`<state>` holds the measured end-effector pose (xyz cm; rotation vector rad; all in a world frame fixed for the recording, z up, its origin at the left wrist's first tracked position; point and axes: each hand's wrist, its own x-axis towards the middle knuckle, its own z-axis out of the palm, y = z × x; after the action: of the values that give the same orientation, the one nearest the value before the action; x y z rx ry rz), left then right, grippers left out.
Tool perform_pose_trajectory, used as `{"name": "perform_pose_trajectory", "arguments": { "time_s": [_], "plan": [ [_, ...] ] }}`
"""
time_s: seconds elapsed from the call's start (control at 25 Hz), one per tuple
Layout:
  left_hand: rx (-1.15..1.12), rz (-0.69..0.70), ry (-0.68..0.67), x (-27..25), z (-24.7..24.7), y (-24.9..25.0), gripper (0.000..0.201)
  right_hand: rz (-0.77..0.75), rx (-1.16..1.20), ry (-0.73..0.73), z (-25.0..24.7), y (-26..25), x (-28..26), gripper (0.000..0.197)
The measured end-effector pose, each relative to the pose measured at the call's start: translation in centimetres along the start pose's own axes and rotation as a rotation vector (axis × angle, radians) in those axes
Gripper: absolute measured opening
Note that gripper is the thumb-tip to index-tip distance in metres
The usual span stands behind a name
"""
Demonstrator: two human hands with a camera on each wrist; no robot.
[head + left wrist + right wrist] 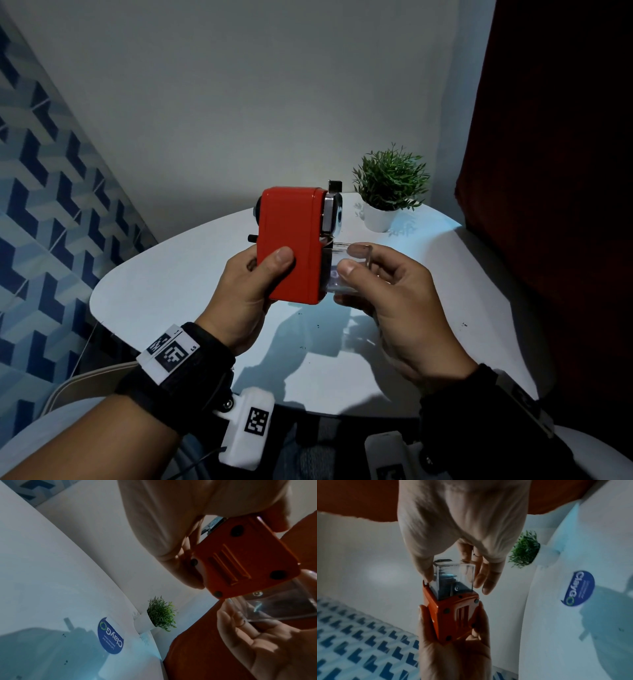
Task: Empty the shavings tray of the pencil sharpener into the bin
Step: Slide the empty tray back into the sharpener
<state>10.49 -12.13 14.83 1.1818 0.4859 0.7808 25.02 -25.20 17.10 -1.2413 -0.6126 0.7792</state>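
My left hand (253,284) grips a red pencil sharpener (291,243) above the white table, thumb across its top face. The sharpener's underside (240,563) with its dark feet shows in the left wrist view. A clear plastic shavings tray (346,270) sticks partly out of the sharpener's right end. My right hand (383,291) pinches this tray between thumb and fingers. In the right wrist view the clear tray (453,580) juts from the red sharpener (453,615), with dark shavings dimly visible inside. No bin is in view.
A round white table (178,281) lies below my hands. A small green plant in a white pot (387,192) stands at its far right. A blue round sticker (109,635) is on the tabletop. A dark red curtain (555,171) hangs on the right, blue patterned floor (41,205) on the left.
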Motion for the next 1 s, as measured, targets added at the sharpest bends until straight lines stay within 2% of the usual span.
{"name": "perform_pose_trajectory", "arguments": {
  "time_s": [0.2, 0.36, 0.44, 0.6, 0.8, 0.88, 1.0],
  "plan": [
    [0.023, 0.000, 0.006, 0.0, 0.2, -0.2, 0.089, -0.032, -0.011, 0.012, 0.3, 0.5, -0.3, 0.035],
    [0.052, 0.004, -0.021, -0.1, -0.1, -0.1, 0.095, 0.005, 0.032, -0.015, 0.2, 1.0, 0.0, 0.040],
    [0.057, 0.020, -0.022, -0.1, 0.0, -0.2, 0.091, -0.009, 0.051, -0.010, 0.3, 1.3, 0.0, 0.037],
    [0.038, 0.018, -0.034, -0.2, -0.1, -0.1, 0.075, -0.017, 0.045, -0.047, 1.0, 1.5, -0.5, 0.046],
    [0.007, 0.015, -0.038, -0.3, -0.2, 0.0, 0.069, -0.038, -0.132, -0.070, 1.6, 2.0, -0.6, 0.046],
    [0.021, 0.014, -0.025, -0.2, -0.4, 0.1, 0.073, -0.013, -0.193, -0.110, 1.7, 2.1, -0.6, 0.045],
    [0.012, 0.003, 0.002, 0.0, -0.6, 0.2, 0.087, 0.057, -0.017, -0.100, 1.6, 1.6, -0.8, 0.049]
  ]
}}
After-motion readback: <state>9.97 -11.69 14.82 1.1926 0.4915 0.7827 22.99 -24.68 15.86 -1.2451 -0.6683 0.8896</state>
